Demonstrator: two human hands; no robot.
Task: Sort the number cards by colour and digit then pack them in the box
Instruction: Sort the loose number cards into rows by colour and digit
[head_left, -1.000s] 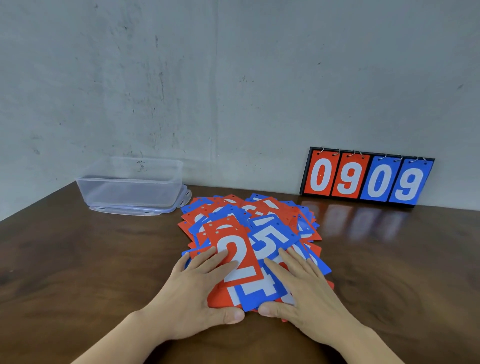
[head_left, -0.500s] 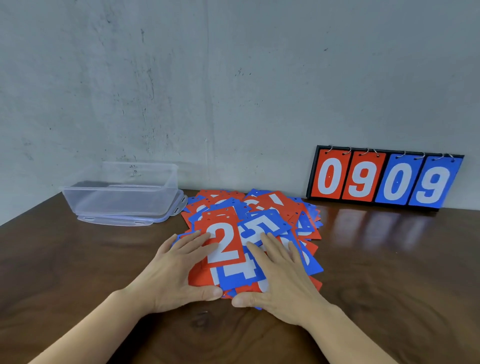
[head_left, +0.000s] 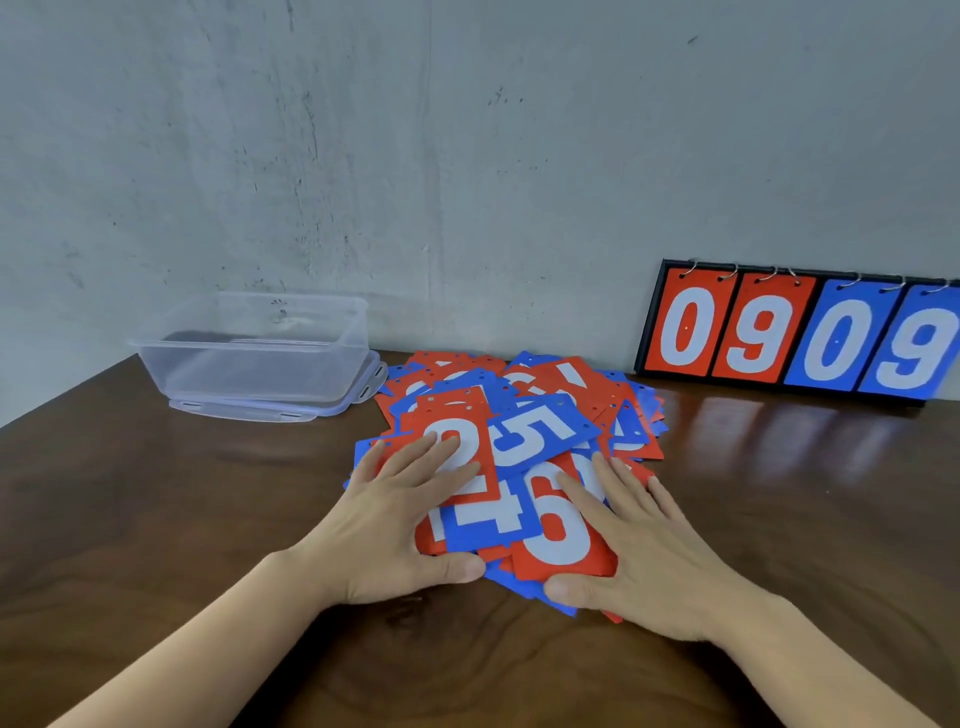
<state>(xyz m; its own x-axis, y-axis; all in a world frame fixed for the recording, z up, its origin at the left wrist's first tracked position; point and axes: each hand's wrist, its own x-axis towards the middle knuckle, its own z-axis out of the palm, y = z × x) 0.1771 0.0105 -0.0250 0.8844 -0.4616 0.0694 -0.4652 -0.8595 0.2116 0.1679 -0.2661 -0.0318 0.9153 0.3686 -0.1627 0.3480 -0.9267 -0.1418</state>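
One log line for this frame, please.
stage: sorting not begun | left hand: flat on card pile | right hand: flat on card pile | box: empty

— Which digits can't be read?
— Most cards in the pile (head_left: 519, 410) lie buried under others. The left hand (head_left: 405, 514) covers part of a red 2 (head_left: 452, 415), the right hand (head_left: 644, 551) part of a red 6 (head_left: 561, 540).
— Anything cut off?
— The scoreboard (head_left: 800, 332): the frame's right edge clips its last blue 9 (head_left: 914, 348).

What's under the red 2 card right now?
A blue 4 card sticks out from under the near edge of the red 2 card; other cards show past its far edge. The rest beneath is hidden by the card itself and the left hand resting on it.
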